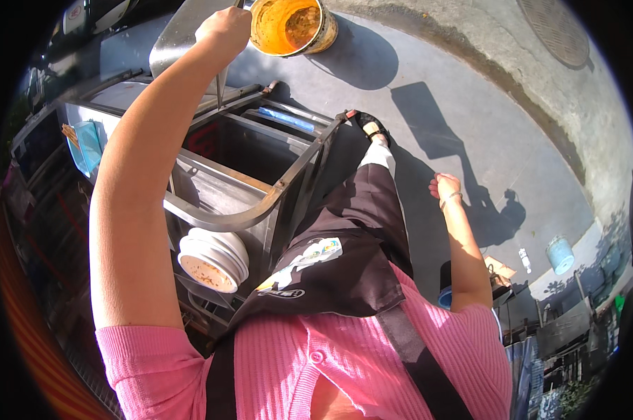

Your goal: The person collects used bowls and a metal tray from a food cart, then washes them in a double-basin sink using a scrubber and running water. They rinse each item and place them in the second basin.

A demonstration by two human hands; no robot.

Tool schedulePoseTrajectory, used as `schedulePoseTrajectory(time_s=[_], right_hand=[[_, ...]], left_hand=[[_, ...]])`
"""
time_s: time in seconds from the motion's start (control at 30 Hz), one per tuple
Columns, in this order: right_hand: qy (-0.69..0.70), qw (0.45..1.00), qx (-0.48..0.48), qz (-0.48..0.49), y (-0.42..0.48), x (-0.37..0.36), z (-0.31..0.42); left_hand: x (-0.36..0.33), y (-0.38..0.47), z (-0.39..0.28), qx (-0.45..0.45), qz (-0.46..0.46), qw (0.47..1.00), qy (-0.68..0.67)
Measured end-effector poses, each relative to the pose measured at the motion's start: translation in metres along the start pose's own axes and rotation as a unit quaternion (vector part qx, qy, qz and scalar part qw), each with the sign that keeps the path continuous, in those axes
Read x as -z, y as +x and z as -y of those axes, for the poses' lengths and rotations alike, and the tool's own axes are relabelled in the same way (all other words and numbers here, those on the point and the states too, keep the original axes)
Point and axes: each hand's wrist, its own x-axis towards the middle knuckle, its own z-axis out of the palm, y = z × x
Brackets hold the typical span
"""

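At the top of the head view my left hand (224, 30) grips the edge of a sheet-metal panel or pan (176, 41). It is held up over a steel-framed cart (230, 212); my fist hides part of it. Just right of that fist, a yellow bucket (274, 26) stands on the ground with reddish food scraps inside. My right hand (447, 186) hangs low at my side with curled fingers, a bracelet on its wrist and nothing visible in it. A stack of white bowls (214, 257) with food residue sits at the cart's near end.
A blue plastic basket (87, 147) holding sticks is on the cart's left side. Grey pavement (427, 68) runs to a concrete kerb with a manhole cover (555, 31). A light-blue bucket (560, 254) and a small bottle (525, 260) are at right. My foot (371, 128) is beside the cart's corner.
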Motion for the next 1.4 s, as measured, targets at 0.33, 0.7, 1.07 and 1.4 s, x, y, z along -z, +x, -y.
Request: schedulePoseTrajectory(time_s=[0.33,0.7,1.07,1.4], right_hand=[[-0.018,0.998,0.049,0.035,0.022,-0.008,0.03],[-0.015,0.993,0.062,0.1,0.033,0.007,0.089],[-0.088,0.989,0.121,-0.016,-0.02,0.016,0.051],[-0.234,0.949,0.207,0.048,-0.137,-0.022,-0.009]], left_hand=[[0.018,-0.078,0.003,0.081,-0.098,0.955,-0.267],[-0.042,-0.179,0.036,0.312,-0.272,0.508,-0.756],[-0.146,-0.51,0.178,0.183,-0.487,0.375,-0.768],[-0.365,-0.602,0.231,0.425,-0.426,0.276,-0.749]])
